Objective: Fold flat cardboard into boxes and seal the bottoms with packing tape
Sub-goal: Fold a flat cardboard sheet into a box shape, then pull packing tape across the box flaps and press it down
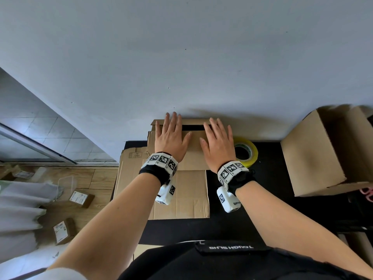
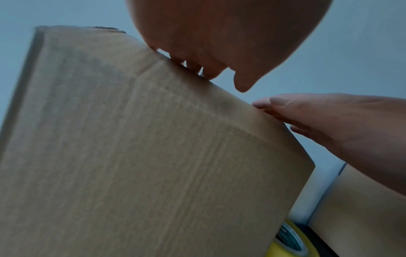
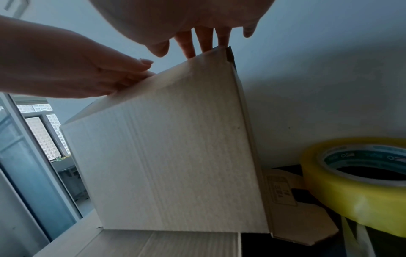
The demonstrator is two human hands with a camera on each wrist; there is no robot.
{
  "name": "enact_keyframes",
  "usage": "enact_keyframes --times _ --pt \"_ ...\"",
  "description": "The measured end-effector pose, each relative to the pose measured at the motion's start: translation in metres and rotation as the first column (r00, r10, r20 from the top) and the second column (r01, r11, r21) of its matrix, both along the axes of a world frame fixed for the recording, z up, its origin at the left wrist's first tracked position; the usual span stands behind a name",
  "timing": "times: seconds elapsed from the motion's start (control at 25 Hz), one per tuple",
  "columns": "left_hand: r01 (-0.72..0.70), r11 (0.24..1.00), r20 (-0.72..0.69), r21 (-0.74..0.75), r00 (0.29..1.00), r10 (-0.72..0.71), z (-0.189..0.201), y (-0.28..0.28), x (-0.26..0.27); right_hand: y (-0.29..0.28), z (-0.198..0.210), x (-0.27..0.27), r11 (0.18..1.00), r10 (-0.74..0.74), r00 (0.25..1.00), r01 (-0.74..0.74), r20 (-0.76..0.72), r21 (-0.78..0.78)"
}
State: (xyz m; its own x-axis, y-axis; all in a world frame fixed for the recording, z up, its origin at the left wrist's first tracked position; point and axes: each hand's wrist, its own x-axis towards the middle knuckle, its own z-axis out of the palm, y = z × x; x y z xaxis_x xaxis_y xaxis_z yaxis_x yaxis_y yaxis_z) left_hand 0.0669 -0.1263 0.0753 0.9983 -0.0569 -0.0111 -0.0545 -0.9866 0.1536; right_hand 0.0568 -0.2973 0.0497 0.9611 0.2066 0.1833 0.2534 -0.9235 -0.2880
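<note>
A cardboard box (image 1: 191,150) stands on the black table (image 1: 262,199) against the wall. Both my hands lie flat on its upper flaps, fingers straight. My left hand (image 1: 171,134) presses the left part and my right hand (image 1: 217,138) the right part. A dark gap (image 1: 192,127) shows between the near flap and the far one. In the left wrist view my left hand (image 2: 219,43) touches the box (image 2: 131,156) along its top edge. The right wrist view shows my right hand (image 3: 197,34) over the box (image 3: 164,156). A yellow roll of packing tape (image 1: 245,151) lies just right of the box.
A sheet of flat cardboard (image 1: 181,195) lies under the box toward me. An assembled box (image 1: 323,154) stands at the right, with pink scissor handles (image 1: 367,191) beside it. The grey wall (image 1: 201,67) is right behind. Small parcels (image 1: 81,198) and a plastic tub (image 1: 66,186) sit on the floor at left.
</note>
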Motion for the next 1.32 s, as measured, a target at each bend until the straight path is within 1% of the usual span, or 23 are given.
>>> enact_keyframes --times 0.12,0.2,0.24,0.28,0.32,0.36,0.4,0.52,0.6,0.76,0.84,0.88,0.96,1.0,1.04,1.08,1.12,1.16,1.2,1.24,1.28,1.32 --pt "0.048 0.999 0.105 0.012 0.993 -0.049 0.005 -0.015 -0.002 -0.015 -0.003 -0.004 0.996 -0.049 0.998 0.046 0.042 0.08" --pt "0.132 0.991 0.194 -0.026 0.973 -0.125 0.009 -0.03 -0.004 -0.033 -0.009 -0.003 0.971 -0.17 0.985 0.163 0.026 0.172" --pt "0.187 0.981 0.23 -0.058 0.958 -0.169 0.011 -0.038 -0.006 -0.045 -0.014 -0.001 0.948 -0.249 0.968 0.247 -0.016 0.2" --pt "0.244 0.965 0.26 -0.093 0.942 -0.213 0.012 -0.049 -0.007 -0.061 -0.02 0.0 0.927 -0.313 0.946 0.324 -0.087 0.188" --pt "0.295 0.947 0.288 -0.127 0.924 -0.25 0.011 -0.059 -0.009 -0.077 -0.028 0.001 0.916 -0.352 0.92 0.377 -0.174 0.136" --pt "0.336 0.929 0.315 -0.153 0.908 -0.277 0.01 -0.069 -0.011 -0.091 -0.038 0.0 0.919 -0.363 0.896 0.389 -0.257 0.059" --pt "0.364 0.915 0.34 -0.173 0.894 -0.292 0.008 -0.079 -0.013 -0.104 -0.048 -0.001 0.931 -0.349 0.88 0.366 -0.322 -0.008" --pt "0.395 0.897 0.401 -0.197 0.868 -0.294 0.0 -0.102 -0.019 -0.124 -0.078 -0.009 0.965 -0.261 0.852 0.221 -0.454 -0.141" --pt "0.403 0.894 0.422 -0.194 0.857 -0.295 -0.002 -0.113 -0.023 -0.125 -0.091 -0.012 0.967 -0.237 0.835 0.154 -0.496 -0.203" --pt "0.41 0.894 0.441 -0.178 0.846 -0.3 -0.012 -0.128 -0.031 -0.127 -0.101 -0.013 0.953 -0.209 0.902 0.101 -0.377 -0.286" --pt "0.415 0.886 0.424 -0.206 0.854 -0.301 -0.017 -0.131 -0.034 -0.13 -0.101 -0.015 0.947 -0.194 0.913 0.079 -0.359 -0.311" --pt "0.418 0.88 0.409 -0.224 0.86 -0.305 -0.019 -0.131 -0.037 -0.131 -0.1 -0.015 0.953 -0.185 0.922 0.083 -0.34 -0.292" --pt "0.41 0.868 0.356 -0.281 0.884 -0.303 -0.024 -0.133 -0.041 -0.131 -0.091 -0.012 0.971 -0.193 0.929 0.136 -0.316 -0.196" --pt "0.389 0.864 0.311 -0.319 0.904 -0.292 -0.026 -0.134 -0.043 -0.132 -0.081 -0.009 0.975 -0.214 0.918 0.183 -0.333 -0.122" --pt "0.358 0.864 0.262 -0.355 0.925 -0.275 -0.028 -0.135 -0.045 -0.134 -0.073 -0.005 0.966 -0.247 0.891 0.256 -0.382 -0.027" --pt "0.325 0.865 0.215 -0.383 0.942 -0.258 -0.029 -0.136 -0.047 -0.137 -0.064 -0.001 0.914 -0.279 0.838 0.381 -0.469 0.136" --pt "0.289 0.868 0.17 -0.404 0.956 -0.239 -0.031 -0.136 -0.049 -0.141 -0.057 0.003 0.751 -0.252 0.763 0.542 -0.595 0.377" --pt "0.244 0.874 0.116 -0.42 0.97 -0.215 -0.033 -0.136 -0.051 -0.144 -0.052 0.004 0.436 -0.13 0.704 0.673 -0.698 0.597" --pt "0.188 0.884 0.049 -0.428 0.981 -0.185 -0.036 -0.136 -0.052 -0.147 -0.048 0.001 0.085 0.011 0.672 0.738 -0.741 0.67" --pt "0.121 0.894 -0.029 -0.431 0.989 -0.148 -0.039 -0.135 -0.053 -0.147 -0.044 -0.005 -0.173 0.135 0.655 0.755 -0.744 0.633" --pt "0.047 0.898 -0.115 -0.438 0.988 -0.108 -0.043 -0.135 -0.055 -0.148 -0.039 -0.011 -0.306 0.223 0.648 0.756 -0.728 0.579" --pt "-0.038 0.887 -0.208 -0.46 0.976 -0.066 -0.047 -0.134 -0.057 -0.146 -0.035 -0.017 -0.366 0.283 0.639 0.761 -0.715 0.536"
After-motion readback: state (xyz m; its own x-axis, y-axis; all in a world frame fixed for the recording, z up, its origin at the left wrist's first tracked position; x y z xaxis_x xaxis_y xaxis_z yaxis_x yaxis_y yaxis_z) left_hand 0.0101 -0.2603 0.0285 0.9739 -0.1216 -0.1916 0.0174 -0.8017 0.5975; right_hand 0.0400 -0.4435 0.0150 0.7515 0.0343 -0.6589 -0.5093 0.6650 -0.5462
